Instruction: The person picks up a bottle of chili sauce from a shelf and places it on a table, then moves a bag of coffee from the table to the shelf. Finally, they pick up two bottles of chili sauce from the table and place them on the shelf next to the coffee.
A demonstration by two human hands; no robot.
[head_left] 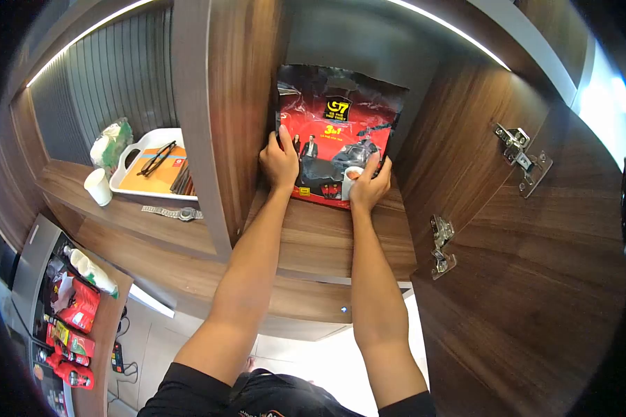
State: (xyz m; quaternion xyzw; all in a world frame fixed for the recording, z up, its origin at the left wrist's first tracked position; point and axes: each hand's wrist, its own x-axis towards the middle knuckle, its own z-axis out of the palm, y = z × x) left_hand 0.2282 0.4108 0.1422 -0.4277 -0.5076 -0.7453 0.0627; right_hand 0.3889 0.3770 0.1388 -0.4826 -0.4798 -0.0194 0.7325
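A large red and black G7 coffee bag (334, 139) stands upright inside the wooden cabinet compartment, its printed front facing me. My left hand (280, 161) grips the bag's lower left side, thumb on the front. At the lower right side my right hand (371, 185) holds it the same way, thumb near the printed cup. The fingers behind the bag are hidden. Beneath the bag lies the wooden shelf (320, 233).
An open cabinet door (522, 278) with metal hinges (525, 158) is on the right. Left of the divider (198, 125) are a white tray (129, 182), a paper cup (98, 187) and a watch (186, 214). Red packages (80, 306) and bottles stand at the lower left.
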